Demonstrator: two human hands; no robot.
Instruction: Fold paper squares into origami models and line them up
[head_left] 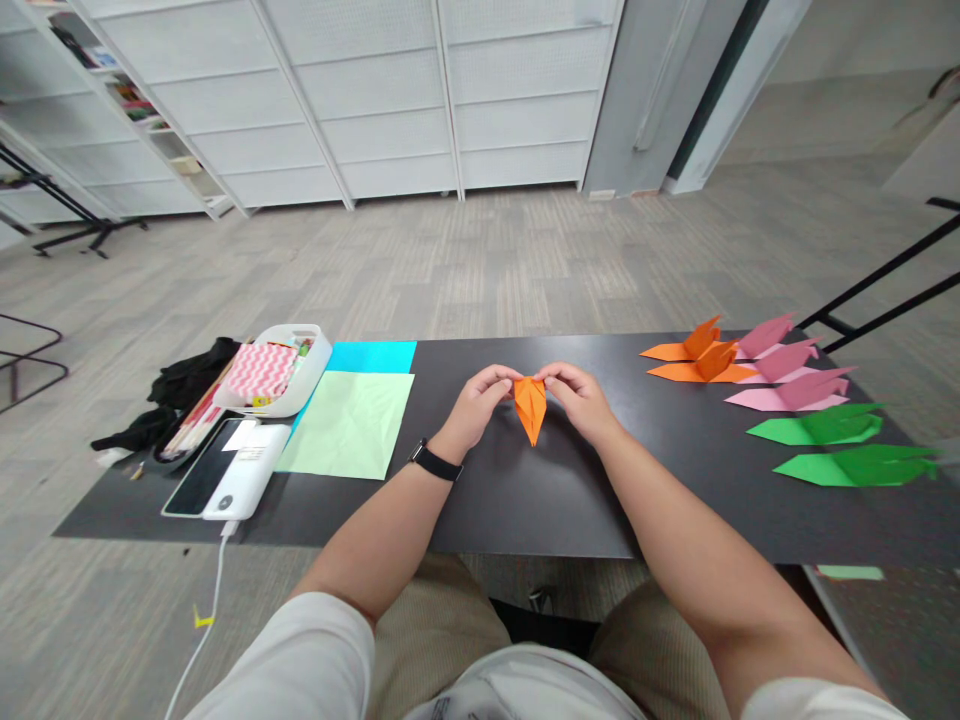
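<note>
A small piece of folded orange origami paper [531, 408] is held over the middle of the dark table, its narrow tip pointing toward me. My left hand [480, 402] pinches its upper left corner between thumb and fingers. On the opposite side, my right hand [579, 398] grips the upper right corner in the same way. The fingertips hide the paper's top corners. To the right stand finished-looking folded paper birds: orange ones [701, 365], pink ones [795, 388] and green ones [855, 465].
Left of my hands lie a light green sheet [356, 425] and a blue sheet [375, 356]. Beyond them are a white basket [319, 350] with a pink patterned packet, a white power bank [247, 470] with a cable, a phone [199, 470] and black cloth [187, 385].
</note>
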